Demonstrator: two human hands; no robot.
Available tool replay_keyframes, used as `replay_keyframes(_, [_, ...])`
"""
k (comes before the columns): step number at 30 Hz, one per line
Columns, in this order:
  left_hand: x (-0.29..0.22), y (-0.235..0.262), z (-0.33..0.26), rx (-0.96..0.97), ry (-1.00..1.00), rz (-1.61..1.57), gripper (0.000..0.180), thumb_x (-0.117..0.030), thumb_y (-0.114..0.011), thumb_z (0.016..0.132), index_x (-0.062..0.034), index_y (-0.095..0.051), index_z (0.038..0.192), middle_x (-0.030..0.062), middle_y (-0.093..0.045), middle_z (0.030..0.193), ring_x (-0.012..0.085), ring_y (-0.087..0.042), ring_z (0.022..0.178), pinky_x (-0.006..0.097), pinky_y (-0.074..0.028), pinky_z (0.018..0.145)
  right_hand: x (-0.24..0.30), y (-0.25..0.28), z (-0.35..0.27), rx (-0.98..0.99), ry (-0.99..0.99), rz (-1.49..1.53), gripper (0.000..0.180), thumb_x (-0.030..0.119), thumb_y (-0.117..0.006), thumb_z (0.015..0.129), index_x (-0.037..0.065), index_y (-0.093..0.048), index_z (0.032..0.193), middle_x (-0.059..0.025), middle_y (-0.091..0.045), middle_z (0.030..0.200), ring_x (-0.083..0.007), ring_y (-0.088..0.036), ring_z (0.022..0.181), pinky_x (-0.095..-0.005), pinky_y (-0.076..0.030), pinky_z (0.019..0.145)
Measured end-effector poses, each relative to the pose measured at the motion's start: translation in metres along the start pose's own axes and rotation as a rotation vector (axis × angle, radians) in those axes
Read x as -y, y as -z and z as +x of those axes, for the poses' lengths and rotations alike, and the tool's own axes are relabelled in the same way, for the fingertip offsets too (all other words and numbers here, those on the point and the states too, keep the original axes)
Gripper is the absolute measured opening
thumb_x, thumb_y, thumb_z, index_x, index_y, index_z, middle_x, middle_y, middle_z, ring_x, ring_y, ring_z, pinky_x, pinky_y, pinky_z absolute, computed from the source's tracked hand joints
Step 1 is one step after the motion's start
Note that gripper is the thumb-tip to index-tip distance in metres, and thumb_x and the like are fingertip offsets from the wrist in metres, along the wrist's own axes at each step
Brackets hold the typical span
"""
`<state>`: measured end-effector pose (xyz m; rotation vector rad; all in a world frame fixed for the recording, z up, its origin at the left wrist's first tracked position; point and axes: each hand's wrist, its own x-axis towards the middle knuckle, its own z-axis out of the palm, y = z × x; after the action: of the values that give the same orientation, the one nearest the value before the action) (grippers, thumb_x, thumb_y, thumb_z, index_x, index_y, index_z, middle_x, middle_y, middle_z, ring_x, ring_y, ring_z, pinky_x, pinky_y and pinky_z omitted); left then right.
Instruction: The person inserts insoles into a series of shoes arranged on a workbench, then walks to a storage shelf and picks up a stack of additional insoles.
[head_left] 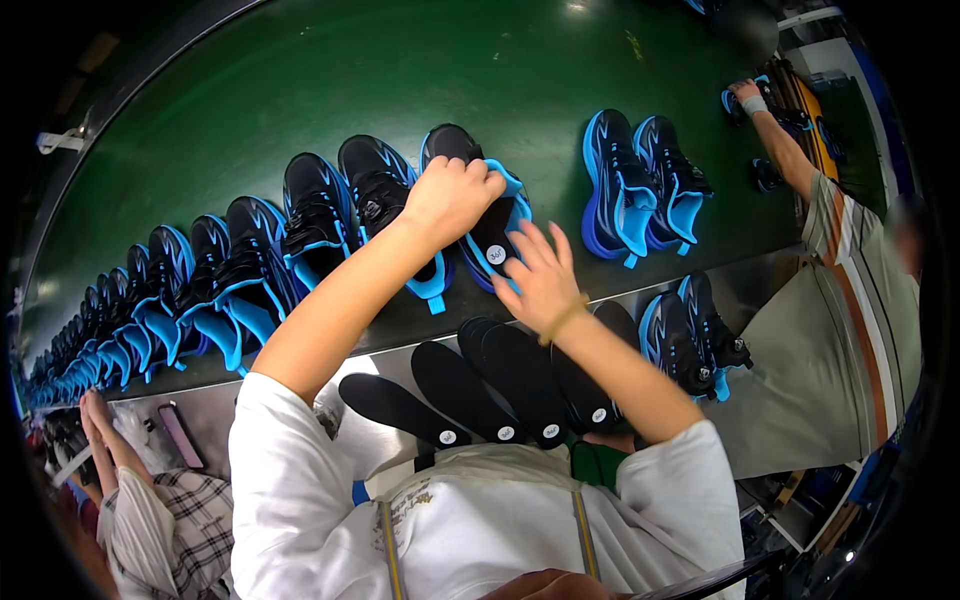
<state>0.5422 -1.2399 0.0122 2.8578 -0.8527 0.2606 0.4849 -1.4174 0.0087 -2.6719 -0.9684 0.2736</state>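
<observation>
My left hand point(452, 203) is closed on the opening of a black and blue sneaker point(448, 142) that lies on the green table, toe pointing away from me. A black insole point(490, 225) with a round white sticker at its heel lies partly inside this shoe; its front end is hidden. Beside the heel, my right hand point(545, 280) has its fingers spread, slightly blurred, near the insole's edge. Several loose black insoles point(455, 390) lie fanned out on the ledge just in front of me.
A long row of matching sneakers point(255, 250) runs to the left along the green table point(450, 60). One pair point(650, 180) stands to the right, and another point(690, 335) sits on the near ledge. Co-workers are at both sides; a phone-like object point(180, 435) lies left.
</observation>
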Motion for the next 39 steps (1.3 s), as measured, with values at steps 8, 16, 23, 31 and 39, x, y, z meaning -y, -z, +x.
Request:
replay_keyframes(8, [-0.037, 0.05, -0.038, 0.067, 0.215, -0.767, 0.009, -0.012, -0.046, 0.08, -0.0031, -0.045, 0.081, 0.0098, -0.046, 0.071, 0.0243, -0.05, 0.065, 0.033, -0.039, 0.056, 0.015, -0.049, -0.074, -0.306, -0.161, 0.531, 0.026, 0.018, -0.061, 0.07, 0.003, -0.057, 0.092, -0.0261, -0.033, 0.12, -0.0422, -0.04, 0.102, -0.0441, -0.032, 0.088])
replay_keyframes(16, [0.002, 0.082, 0.015, -0.058, 0.659, -1.694, 0.011, -0.015, -0.041, 0.082, -0.0092, -0.038, 0.073, 0.007, -0.053, 0.082, 0.0038, -0.025, 0.041, 0.019, -0.023, 0.037, 0.018, -0.031, -0.046, -0.323, -0.233, 0.367, 0.042, 0.023, -0.052, 0.077, 0.009, -0.041, 0.115, -0.0269, -0.036, 0.116, -0.0396, -0.041, 0.101, -0.0436, -0.032, 0.088])
replay_keyframes(23, [-0.072, 0.007, 0.117, -0.073, 0.468, -0.738, 0.028, -0.03, -0.048, 0.08, -0.004, -0.038, 0.086, 0.0192, -0.055, 0.07, 0.0308, -0.054, 0.057, 0.037, -0.042, 0.049, 0.046, -0.031, -0.155, -0.055, -0.327, 0.161, 0.052, 0.027, -0.057, 0.071, 0.013, -0.04, 0.118, -0.0212, -0.033, 0.12, -0.0343, -0.037, 0.106, -0.0406, -0.034, 0.084])
replay_keyframes(31, [-0.127, -0.048, 0.152, 0.21, -0.106, -0.111, 0.062, -0.044, -0.057, 0.068, -0.0156, -0.031, 0.117, 0.01, -0.058, 0.066, 0.0277, -0.058, 0.061, 0.036, -0.04, 0.054, 0.057, -0.054, -0.21, 0.086, -0.553, 0.293, 0.061, 0.031, -0.056, 0.072, 0.022, -0.028, 0.126, -0.0282, -0.029, 0.117, -0.0418, -0.037, 0.101, -0.0433, -0.035, 0.083])
replay_keyframes(39, [-0.073, -0.014, 0.163, 0.222, -0.095, -0.209, 0.037, -0.039, -0.043, 0.079, -0.0023, -0.048, 0.081, 0.0144, -0.059, 0.069, 0.0307, -0.057, 0.065, 0.039, -0.045, 0.058, 0.034, 0.0, -0.217, 0.068, -0.504, 0.592, 0.053, 0.025, -0.047, 0.081, 0.002, -0.027, 0.124, -0.0331, -0.029, 0.118, -0.0421, -0.037, 0.106, -0.0387, -0.033, 0.088])
